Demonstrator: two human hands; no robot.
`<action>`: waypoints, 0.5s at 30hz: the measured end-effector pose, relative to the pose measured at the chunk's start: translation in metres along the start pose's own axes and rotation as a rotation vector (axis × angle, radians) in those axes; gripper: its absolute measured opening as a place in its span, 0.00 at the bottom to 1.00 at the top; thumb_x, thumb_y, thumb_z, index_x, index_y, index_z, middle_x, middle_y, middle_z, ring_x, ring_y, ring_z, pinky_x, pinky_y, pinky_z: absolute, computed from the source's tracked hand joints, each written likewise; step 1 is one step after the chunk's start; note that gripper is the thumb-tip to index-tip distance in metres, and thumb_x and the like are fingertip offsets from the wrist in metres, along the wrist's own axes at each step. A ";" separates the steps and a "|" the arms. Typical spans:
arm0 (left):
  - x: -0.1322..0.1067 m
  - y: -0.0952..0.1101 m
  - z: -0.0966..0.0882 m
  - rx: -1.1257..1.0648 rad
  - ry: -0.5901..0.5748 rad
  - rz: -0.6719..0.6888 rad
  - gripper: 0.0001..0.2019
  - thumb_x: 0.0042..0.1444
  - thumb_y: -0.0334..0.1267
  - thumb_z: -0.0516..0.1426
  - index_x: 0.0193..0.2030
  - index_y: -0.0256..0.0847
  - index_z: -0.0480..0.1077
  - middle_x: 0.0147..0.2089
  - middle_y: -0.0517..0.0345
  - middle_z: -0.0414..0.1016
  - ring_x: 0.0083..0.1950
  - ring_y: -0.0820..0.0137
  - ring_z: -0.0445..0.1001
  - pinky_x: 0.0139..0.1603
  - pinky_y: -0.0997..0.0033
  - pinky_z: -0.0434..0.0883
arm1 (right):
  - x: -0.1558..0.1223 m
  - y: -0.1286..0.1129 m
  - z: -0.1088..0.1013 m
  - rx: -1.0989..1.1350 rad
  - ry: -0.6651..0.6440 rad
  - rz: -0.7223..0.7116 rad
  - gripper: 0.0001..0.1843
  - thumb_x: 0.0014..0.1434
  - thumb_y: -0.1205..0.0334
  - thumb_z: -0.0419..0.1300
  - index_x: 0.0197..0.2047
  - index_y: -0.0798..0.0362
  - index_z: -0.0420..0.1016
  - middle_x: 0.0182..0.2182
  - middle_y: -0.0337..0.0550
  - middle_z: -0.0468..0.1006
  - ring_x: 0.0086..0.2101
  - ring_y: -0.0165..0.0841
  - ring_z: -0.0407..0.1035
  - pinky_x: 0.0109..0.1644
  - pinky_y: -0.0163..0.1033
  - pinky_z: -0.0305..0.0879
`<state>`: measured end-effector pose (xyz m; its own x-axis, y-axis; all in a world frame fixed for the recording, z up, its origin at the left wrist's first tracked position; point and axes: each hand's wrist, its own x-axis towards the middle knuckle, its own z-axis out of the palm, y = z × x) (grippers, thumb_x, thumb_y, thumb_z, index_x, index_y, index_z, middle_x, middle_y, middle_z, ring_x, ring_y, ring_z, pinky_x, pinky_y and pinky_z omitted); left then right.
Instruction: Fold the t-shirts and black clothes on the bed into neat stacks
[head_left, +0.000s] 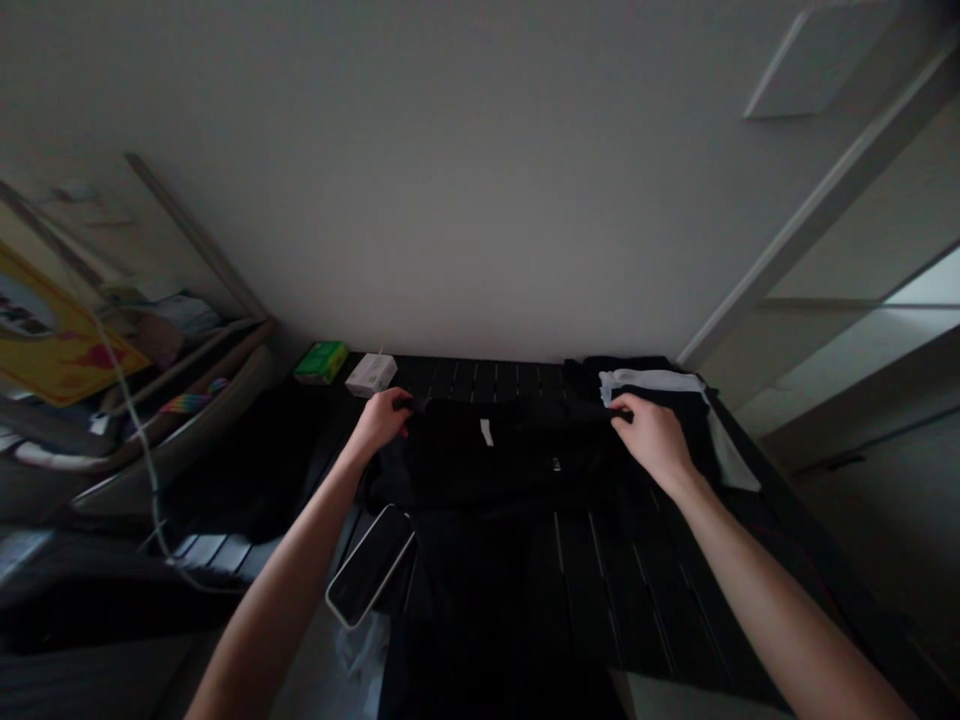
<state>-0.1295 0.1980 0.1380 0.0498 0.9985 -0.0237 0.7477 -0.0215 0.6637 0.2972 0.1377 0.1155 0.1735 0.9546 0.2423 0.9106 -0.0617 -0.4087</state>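
Note:
A black garment [495, 450] with a small white tag lies spread on a dark slatted table [600, 570]. My left hand [382, 418] is closed on the garment's far left corner. My right hand [652, 432] pinches its far right corner. Both arms reach forward over the table, and the cloth is stretched between the two hands.
A phone [370, 565] lies face up by my left forearm. A green box [321, 361] and a white box [370, 374] sit at the table's far left. Folded black and white clothes [667, 385] lie at the far right. Cluttered shelves [150, 400] stand to the left, with a wall behind.

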 end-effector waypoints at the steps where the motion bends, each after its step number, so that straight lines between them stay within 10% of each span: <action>1: -0.001 0.001 -0.004 -0.087 0.000 -0.037 0.12 0.50 0.33 0.55 0.42 0.36 0.73 0.23 0.63 0.74 0.23 0.70 0.75 0.29 0.73 0.70 | 0.003 -0.006 -0.001 0.092 -0.038 0.044 0.11 0.52 0.66 0.54 0.39 0.50 0.73 0.35 0.43 0.78 0.29 0.34 0.72 0.35 0.38 0.65; 5: 0.009 0.004 -0.009 -0.283 0.198 -0.091 0.13 0.51 0.33 0.55 0.43 0.33 0.72 0.32 0.55 0.77 0.34 0.66 0.79 0.37 0.67 0.75 | 0.025 -0.021 0.001 0.343 -0.076 0.152 0.15 0.54 0.67 0.51 0.45 0.55 0.72 0.37 0.48 0.78 0.28 0.34 0.75 0.35 0.38 0.69; 9: 0.036 0.019 0.007 -0.066 0.470 0.120 0.22 0.56 0.30 0.52 0.58 0.39 0.64 0.59 0.46 0.68 0.61 0.58 0.66 0.60 0.49 0.65 | 0.068 -0.040 0.012 0.195 0.184 0.047 0.20 0.57 0.67 0.50 0.52 0.59 0.68 0.49 0.57 0.73 0.50 0.44 0.68 0.55 0.49 0.63; 13: 0.046 0.033 0.040 0.139 0.326 0.304 0.41 0.57 0.31 0.54 0.71 0.51 0.35 0.74 0.50 0.25 0.72 0.45 0.30 0.61 0.27 0.47 | 0.081 -0.063 0.041 0.124 0.178 -0.204 0.37 0.58 0.65 0.52 0.68 0.63 0.43 0.69 0.60 0.39 0.66 0.45 0.41 0.64 0.51 0.52; 15: 0.037 0.029 0.060 0.243 0.237 0.346 0.43 0.58 0.34 0.55 0.71 0.53 0.31 0.74 0.53 0.20 0.72 0.44 0.24 0.61 0.25 0.43 | 0.064 -0.068 0.062 0.074 0.083 -0.286 0.39 0.59 0.63 0.52 0.69 0.58 0.40 0.70 0.55 0.31 0.67 0.47 0.36 0.66 0.55 0.48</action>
<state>-0.0665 0.2314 0.1115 0.1917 0.9141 0.3575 0.8484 -0.3374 0.4079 0.2234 0.2213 0.1043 -0.0533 0.9028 0.4267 0.8976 0.2305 -0.3757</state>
